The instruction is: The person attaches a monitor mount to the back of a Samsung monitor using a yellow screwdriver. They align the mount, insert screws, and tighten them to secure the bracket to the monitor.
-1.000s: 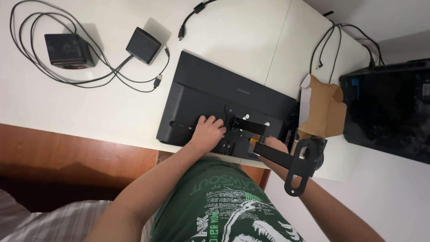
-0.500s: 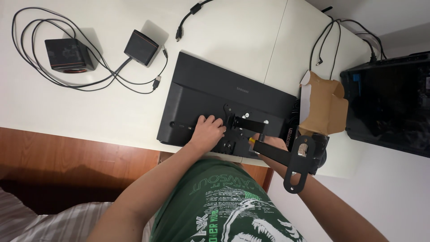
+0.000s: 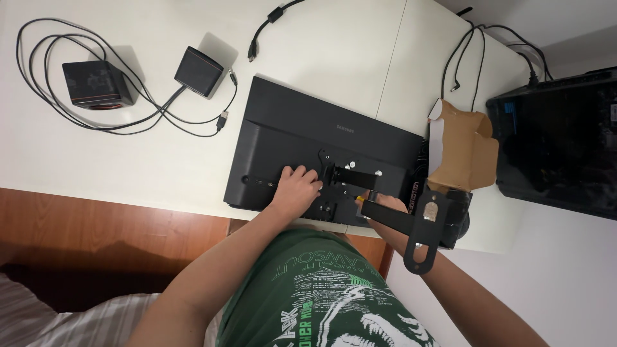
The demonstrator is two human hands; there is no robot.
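Beside the face-down black monitor (image 3: 302, 138), an open brown cardboard box (image 3: 464, 153) stands.

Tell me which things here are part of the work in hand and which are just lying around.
In use: flat black monitor lying face down; black metal mount arm; left hand; right hand.

Lying about: two small black cubes; loose black cables; torn brown cardboard box; large black case.

- The right hand (image 3: 384, 203) is edging up toward the bracket plate on the monitor (image 3: 302, 132).
- The black mount arm (image 3: 411, 230) is shifting slightly up and left with it.
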